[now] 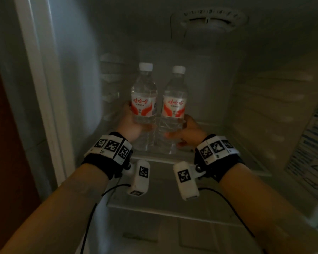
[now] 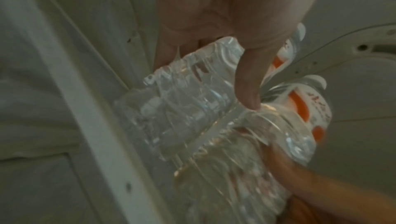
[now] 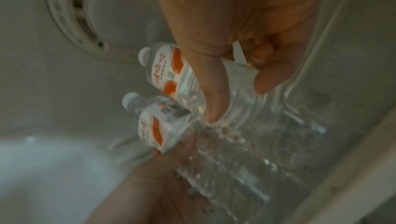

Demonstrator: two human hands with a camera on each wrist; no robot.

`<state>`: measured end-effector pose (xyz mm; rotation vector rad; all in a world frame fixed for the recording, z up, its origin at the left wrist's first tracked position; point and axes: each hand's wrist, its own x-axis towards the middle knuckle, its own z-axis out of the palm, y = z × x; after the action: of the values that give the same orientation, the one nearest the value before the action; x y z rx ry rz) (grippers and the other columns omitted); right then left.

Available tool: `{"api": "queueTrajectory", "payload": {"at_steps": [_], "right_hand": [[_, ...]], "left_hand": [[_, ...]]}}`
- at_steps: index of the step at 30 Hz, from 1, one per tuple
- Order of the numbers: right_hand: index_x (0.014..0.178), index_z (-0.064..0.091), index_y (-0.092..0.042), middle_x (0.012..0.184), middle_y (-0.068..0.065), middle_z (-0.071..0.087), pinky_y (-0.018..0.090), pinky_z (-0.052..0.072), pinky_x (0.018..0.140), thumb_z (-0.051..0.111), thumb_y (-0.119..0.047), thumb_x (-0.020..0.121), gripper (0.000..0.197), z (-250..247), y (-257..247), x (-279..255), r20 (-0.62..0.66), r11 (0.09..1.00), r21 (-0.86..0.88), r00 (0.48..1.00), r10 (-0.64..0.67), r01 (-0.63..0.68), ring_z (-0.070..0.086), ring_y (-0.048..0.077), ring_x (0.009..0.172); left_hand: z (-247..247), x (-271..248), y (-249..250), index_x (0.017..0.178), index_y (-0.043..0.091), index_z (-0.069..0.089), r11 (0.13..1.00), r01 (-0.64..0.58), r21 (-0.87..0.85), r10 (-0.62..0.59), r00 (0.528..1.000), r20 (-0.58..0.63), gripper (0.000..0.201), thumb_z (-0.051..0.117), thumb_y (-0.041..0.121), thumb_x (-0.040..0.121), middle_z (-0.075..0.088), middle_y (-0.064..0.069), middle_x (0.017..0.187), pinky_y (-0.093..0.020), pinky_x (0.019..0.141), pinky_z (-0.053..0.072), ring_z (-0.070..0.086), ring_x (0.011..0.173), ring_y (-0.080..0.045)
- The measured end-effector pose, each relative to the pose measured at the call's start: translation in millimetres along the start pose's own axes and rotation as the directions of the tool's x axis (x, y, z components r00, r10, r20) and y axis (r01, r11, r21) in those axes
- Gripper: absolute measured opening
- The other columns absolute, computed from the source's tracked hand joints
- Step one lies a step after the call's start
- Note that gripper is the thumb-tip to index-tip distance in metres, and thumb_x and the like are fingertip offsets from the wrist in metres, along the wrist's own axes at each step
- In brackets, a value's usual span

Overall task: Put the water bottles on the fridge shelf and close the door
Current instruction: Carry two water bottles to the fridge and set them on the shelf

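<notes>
Head view dim and grey, soft throughout; faint light falls on the fridge's left wall (image 1: 75, 74), corners darken, straight edges bow outward. Both wrist views murky, grainy, motion-smeared; small glints on clear bottle plastic (image 2: 182, 109), background unfocused.

The fridge shelf (image 1: 206, 162) is a clear pane with a pale front edge, spanning the compartment from wall to wall. Two clear water bottles stand upright on it, side by side and touching or nearly so: the left bottle (image 1: 144, 99) and the right bottle (image 1: 174, 107). Each has a white cap and a red-and-white label facing forward.
</notes>
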<state>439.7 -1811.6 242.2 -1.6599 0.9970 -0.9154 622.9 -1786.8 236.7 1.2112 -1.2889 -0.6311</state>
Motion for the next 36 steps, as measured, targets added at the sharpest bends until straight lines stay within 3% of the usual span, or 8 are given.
{"api": "queueTrajectory", "payload": {"at_steps": [5,11,16,19,22,28,31,36], "right_hand": [[0.130,0.037,-0.018,0.120,0.001,0.058,0.030,0.054,0.061,0.078,-0.010,0.069,0.074,24,-2,22,-0.048,0.998,-0.053,0.999,0.017,-0.020,0.060,0.021,0.105],[0.110,0.048,-0.025,0.099,-0.007,0.060,0.040,0.057,0.074,0.075,-0.008,0.071,0.050,28,-6,28,0.015,0.996,-0.087,1.000,0.005,-0.004,0.060,0.015,0.093],[0.133,0.034,-0.022,0.091,-0.015,0.048,0.036,0.053,0.068,0.072,-0.006,0.075,0.071,23,-7,22,0.035,0.997,-0.071,0.999,0.034,-0.031,0.050,0.014,0.094],[0.135,0.032,-0.024,0.088,-0.017,0.045,0.041,0.051,0.077,0.071,-0.010,0.076,0.072,21,-5,21,0.025,0.994,-0.105,0.999,0.037,-0.035,0.049,0.013,0.090],[0.136,0.033,-0.021,0.087,-0.019,0.045,0.028,0.052,0.065,0.071,-0.011,0.077,0.071,21,-5,21,0.033,0.993,-0.122,0.999,0.005,-0.001,0.050,0.009,0.090],[0.119,0.039,-0.026,0.110,-0.005,0.055,0.046,0.052,0.082,0.077,-0.014,0.070,0.063,24,-4,28,0.038,0.989,-0.145,0.999,0.010,-0.004,0.054,0.021,0.105],[0.124,0.038,-0.021,0.112,-0.005,0.055,0.044,0.053,0.079,0.077,-0.014,0.070,0.067,23,-3,29,0.055,0.990,-0.142,0.998,0.022,-0.014,0.055,0.020,0.104],[0.126,0.044,-0.025,0.119,-0.001,0.062,0.047,0.056,0.074,0.083,-0.025,0.057,0.080,26,2,33,0.048,0.989,-0.145,0.999,-0.001,0.008,0.059,0.022,0.106]], "left_hand": [[-3,7,2,0.102,0.018,0.061,0.999,-0.044,0.029,0.045,0.998,-0.053,0.046,0.080,0.006,0.063,0.069,-0.001,0.102,-0.041,0.080,0.056,0.066,0.097,-0.021],[-11,11,3,0.109,0.012,0.059,0.992,-0.076,0.105,0.081,0.996,-0.047,0.042,0.075,0.015,0.070,0.069,-0.004,0.103,-0.043,0.085,0.055,0.066,0.095,-0.020],[-11,10,4,0.100,0.013,0.059,0.986,-0.072,0.150,0.080,0.996,-0.048,0.025,0.067,0.008,0.078,0.067,-0.002,0.098,-0.045,0.091,0.052,0.064,0.096,-0.022],[-12,8,2,0.107,0.013,0.057,0.989,-0.068,0.132,0.075,0.996,-0.048,0.036,0.070,0.006,0.074,0.065,0.002,0.100,-0.037,0.087,0.052,0.062,0.098,-0.018],[-12,6,0,0.113,0.013,0.056,0.990,-0.083,0.111,0.088,0.995,-0.037,0.045,0.073,0.009,0.072,0.066,0.001,0.105,-0.032,0.083,0.052,0.064,0.099,-0.016],[-9,3,11,0.088,0.017,0.059,0.994,-0.073,0.082,0.076,0.997,-0.033,0.008,0.060,0.009,0.085,0.066,-0.003,0.092,-0.035,0.079,0.054,0.065,0.091,-0.022],[-9,3,10,0.083,0.024,0.057,0.996,-0.076,0.054,0.078,0.996,-0.041,0.011,0.059,0.014,0.086,0.064,0.005,0.085,-0.022,0.067,0.049,0.064,0.084,-0.013],[-12,6,5,0.091,0.023,0.060,0.993,-0.075,0.095,0.077,0.997,-0.018,0.023,0.069,0.007,0.077,0.066,0.005,0.093,-0.029,0.078,0.051,0.063,0.091,-0.012]]}}
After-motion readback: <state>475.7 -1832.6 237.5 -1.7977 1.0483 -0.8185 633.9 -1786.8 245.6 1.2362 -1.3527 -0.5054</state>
